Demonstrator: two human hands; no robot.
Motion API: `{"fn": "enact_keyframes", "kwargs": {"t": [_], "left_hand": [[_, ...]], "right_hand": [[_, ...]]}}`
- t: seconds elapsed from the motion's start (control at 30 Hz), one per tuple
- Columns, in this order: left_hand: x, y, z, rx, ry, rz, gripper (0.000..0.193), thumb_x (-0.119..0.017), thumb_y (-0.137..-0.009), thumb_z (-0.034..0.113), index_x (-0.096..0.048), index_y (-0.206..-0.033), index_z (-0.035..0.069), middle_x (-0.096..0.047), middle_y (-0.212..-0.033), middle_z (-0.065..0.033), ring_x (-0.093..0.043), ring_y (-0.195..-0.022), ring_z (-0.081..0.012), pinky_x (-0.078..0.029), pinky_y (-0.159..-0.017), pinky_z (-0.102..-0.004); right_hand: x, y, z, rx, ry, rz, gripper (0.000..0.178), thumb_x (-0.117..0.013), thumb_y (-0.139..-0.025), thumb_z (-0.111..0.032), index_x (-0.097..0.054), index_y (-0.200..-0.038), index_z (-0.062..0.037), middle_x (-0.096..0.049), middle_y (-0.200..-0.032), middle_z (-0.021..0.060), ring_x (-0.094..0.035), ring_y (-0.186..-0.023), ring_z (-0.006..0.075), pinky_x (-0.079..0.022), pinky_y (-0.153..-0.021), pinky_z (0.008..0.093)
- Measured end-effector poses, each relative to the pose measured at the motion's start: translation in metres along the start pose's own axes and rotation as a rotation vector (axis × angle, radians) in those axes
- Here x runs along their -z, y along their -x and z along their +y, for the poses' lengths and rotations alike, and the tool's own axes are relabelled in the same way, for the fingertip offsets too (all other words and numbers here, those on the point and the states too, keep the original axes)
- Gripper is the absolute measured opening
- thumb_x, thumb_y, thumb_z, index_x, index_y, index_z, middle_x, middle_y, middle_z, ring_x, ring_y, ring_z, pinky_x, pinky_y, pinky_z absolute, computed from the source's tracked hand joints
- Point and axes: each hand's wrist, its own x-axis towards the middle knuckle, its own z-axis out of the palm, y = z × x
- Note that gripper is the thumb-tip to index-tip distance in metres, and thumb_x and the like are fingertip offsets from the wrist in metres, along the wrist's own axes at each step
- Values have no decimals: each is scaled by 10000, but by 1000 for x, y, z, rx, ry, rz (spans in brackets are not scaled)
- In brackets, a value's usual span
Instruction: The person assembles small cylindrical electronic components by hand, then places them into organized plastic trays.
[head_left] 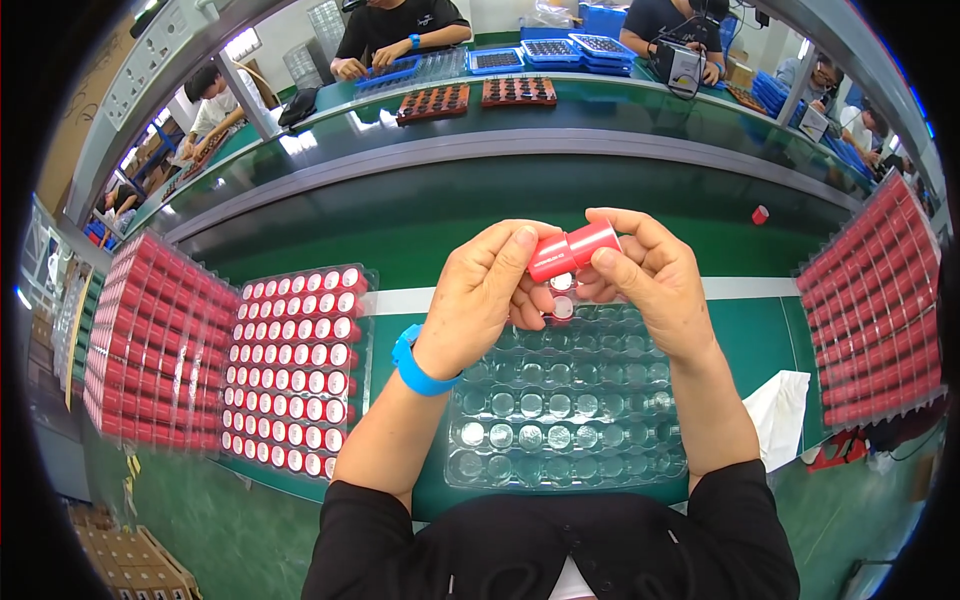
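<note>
Between my two hands, above the bench, is a red cylinder (574,250) with small pale print. A step runs around it where a wider part meets a narrower one. My left hand (478,290) is closed on its left end, thumb and fingers pinching it. The right end sits in the closed fingers of my right hand (655,285). Below them lies a clear plastic tray (530,405) with rows of round pockets. A few red pieces with white round ends (563,307) stand at its far side, partly hidden by my hands.
A tray of white-topped red cylinders (290,365) lies left, beside a tall stack of filled trays (160,345). Another stack (875,310) rises at right, near a white cloth-like piece (780,415). One small red piece (760,215) lies farther back. Across the bench, people work with blue trays (495,61).
</note>
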Motion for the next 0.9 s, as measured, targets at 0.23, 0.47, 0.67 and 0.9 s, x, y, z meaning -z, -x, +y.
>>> {"fn": "enact_keyframes", "kwargs": {"t": [0.23,0.47,0.67,0.9], "left_hand": [[-6,3,0,40,-13,-101,432,-728,-922,100,-498,-1285,50,-687,-1018,-58,-675,-900,-106,-547,-707,-231],[2,-1,-10,-52,-55,-117,393,-738,-913,95,-562,-1261,46,-679,-1022,-29,-656,-884,-87,-534,-697,-222],[-5,1,-4,-192,-185,-4,427,-745,-868,38,-624,-1278,37,-684,-1025,-28,-649,-885,-78,-536,-668,-221],[-2,-2,-12,-346,-432,61,451,-749,-828,16,-643,-1265,42,-678,-1078,-46,-647,-922,-111,-541,-739,-245]], "right_hand": [[-3,4,-5,44,-30,-65,486,-679,-914,-77,-525,-1366,15,-698,-1056,96,-684,-861,118,-581,-749,257],[0,4,-8,122,58,40,390,-710,-858,16,-561,-1218,-2,-641,-1139,89,-646,-1038,140,-543,-900,293],[-1,2,11,363,504,97,366,-719,-832,60,-579,-1163,-11,-627,-1147,96,-673,-982,160,-564,-860,301],[-1,-2,13,634,770,115,386,-761,-806,45,-596,-1151,-6,-625,-1143,138,-693,-945,199,-582,-812,306]]}}
